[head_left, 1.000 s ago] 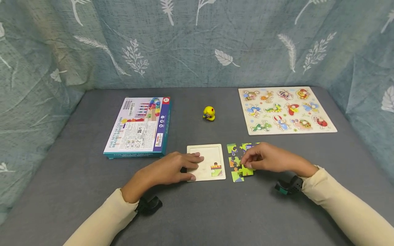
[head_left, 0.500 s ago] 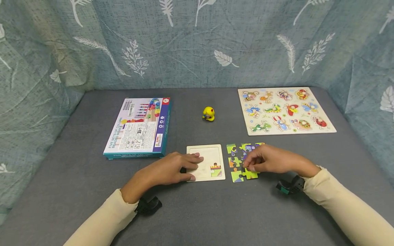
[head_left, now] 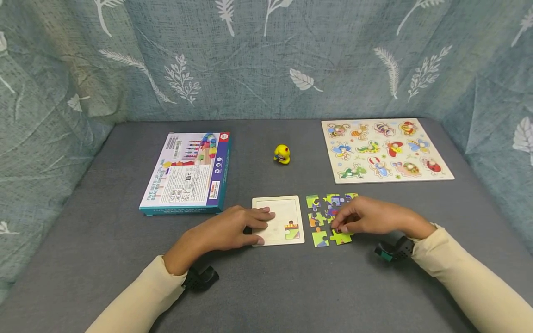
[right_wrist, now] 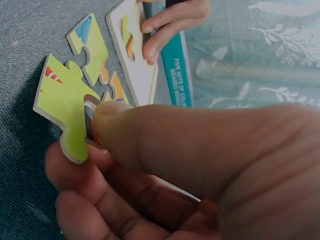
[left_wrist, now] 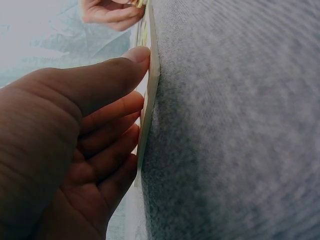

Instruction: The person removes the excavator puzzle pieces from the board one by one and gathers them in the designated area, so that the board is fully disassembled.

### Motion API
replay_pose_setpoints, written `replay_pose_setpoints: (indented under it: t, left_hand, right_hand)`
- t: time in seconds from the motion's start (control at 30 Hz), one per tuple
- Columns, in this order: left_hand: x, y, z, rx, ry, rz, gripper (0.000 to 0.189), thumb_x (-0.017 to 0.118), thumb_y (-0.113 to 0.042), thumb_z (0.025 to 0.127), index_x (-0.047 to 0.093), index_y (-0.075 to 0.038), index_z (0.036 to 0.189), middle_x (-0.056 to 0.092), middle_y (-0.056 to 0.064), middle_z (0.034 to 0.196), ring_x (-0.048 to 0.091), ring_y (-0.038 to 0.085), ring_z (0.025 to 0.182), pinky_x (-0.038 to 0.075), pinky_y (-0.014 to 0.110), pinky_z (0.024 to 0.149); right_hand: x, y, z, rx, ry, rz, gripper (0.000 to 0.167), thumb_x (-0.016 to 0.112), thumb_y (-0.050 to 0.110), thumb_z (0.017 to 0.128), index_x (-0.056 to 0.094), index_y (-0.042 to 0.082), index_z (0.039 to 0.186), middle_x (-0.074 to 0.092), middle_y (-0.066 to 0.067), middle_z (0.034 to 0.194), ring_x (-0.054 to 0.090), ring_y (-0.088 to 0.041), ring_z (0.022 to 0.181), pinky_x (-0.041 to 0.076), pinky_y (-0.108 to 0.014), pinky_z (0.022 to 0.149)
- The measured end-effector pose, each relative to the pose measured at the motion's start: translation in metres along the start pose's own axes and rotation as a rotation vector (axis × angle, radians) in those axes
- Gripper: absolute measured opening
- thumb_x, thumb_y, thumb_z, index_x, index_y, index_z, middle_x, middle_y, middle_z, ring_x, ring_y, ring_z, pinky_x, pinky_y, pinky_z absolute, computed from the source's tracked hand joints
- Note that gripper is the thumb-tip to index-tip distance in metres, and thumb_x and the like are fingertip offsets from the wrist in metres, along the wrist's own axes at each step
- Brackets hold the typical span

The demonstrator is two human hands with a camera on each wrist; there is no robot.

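Note:
My left hand (head_left: 235,226) rests with extended fingers on the left side of a pale wooden puzzle tray (head_left: 278,208). In the left wrist view its fingertips (left_wrist: 140,56) touch the tray's face near the edge. One puzzle piece (head_left: 292,230), red-yellow and green, lies in the tray's lower right corner. Between thumb and fingers, my right hand (head_left: 372,216) pinches a lime-green jigsaw piece (right_wrist: 57,102) with a red-striped mark and a dark curved print. Loose jigsaw pieces (head_left: 319,239) lie between the tray and this hand, which partly hides several others.
A boxed bead set (head_left: 187,175) lies at the left. Behind the tray stands a small yellow duck toy (head_left: 282,154). An insect peg puzzle board (head_left: 385,150) lies at the back right. A leaf-patterned cloth (head_left: 258,60) hangs behind the grey tabletop (head_left: 283,286).
My right hand has shifted slightly right, and the pinched green jigsaw piece has moved right and nearer to me, uncovering more of the loose pieces. My left hand has stayed on the tray.

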State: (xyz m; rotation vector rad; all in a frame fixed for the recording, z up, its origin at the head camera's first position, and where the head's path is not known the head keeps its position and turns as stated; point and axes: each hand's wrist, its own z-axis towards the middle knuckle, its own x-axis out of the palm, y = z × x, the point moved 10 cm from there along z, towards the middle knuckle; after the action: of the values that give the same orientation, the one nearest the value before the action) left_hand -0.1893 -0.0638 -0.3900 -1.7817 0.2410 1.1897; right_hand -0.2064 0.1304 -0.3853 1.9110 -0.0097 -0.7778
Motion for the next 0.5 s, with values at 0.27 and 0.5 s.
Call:
replay_pose_setpoints:
  t: [0.27,0.5]
  left_hand:
    - [0.0004,-0.0009,-0.0002,-0.006,-0.002,-0.001,0.042,0.073,-0.02,0.089,0.065,-0.002,0.125,0.051,0.002,0.142,0.04,0.017,0.136,0.034,0.045,0.108]
    - [-0.0001,-0.0006,-0.0002,-0.018,-0.001,-0.003,0.042,0.073,-0.021,0.089,0.065,-0.002,0.126,0.051,0.001,0.142,0.04,0.017,0.136,0.034,0.045,0.108]
  right_hand:
    - [-0.0029,-0.0003,-0.0023,-0.007,-0.044,0.013,0.017,0.061,-0.006,0.09,0.068,-0.004,0.105,0.066,-0.003,0.094,0.059,-0.013,0.084,0.051,-0.025,0.07]
    - [-0.002,-0.0023,-0.0014,-0.008,-0.047,0.033,0.018,0.059,-0.009,0.09,0.067,-0.004,0.105,0.064,-0.001,0.085,0.059,-0.011,0.078,0.05,-0.024,0.068]
